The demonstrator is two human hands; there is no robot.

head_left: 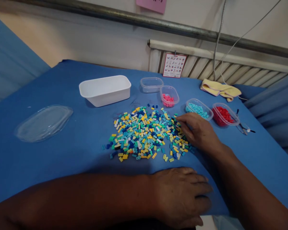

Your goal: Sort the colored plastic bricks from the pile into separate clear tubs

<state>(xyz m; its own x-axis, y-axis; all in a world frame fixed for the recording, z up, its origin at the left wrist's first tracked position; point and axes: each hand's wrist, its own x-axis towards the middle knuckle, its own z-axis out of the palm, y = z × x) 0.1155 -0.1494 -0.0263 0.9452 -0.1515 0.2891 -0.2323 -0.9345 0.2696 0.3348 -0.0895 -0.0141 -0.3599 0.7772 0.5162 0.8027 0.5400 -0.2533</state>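
Observation:
A heap of small bricks [144, 132] in yellow, teal, dark blue and white lies in the middle of the blue tablecloth [62, 153]. My right hand [199, 132] rests on the heap's right edge, fingers curled down onto the bricks; whether it pinches one is hidden. My left hand [180, 196] lies flat on the cloth at the near table edge, holding nothing, with its forearm stretched across the front.
Behind the heap stand a white rectangular tub [105, 90], an empty clear tub [151, 84], and clear tubs of pink bricks [169, 95], teal bricks [198, 109] and red bricks [224, 114]. A clear lid [43, 123] lies left. A yellow cloth [220, 89] and scissors [243, 126] lie right.

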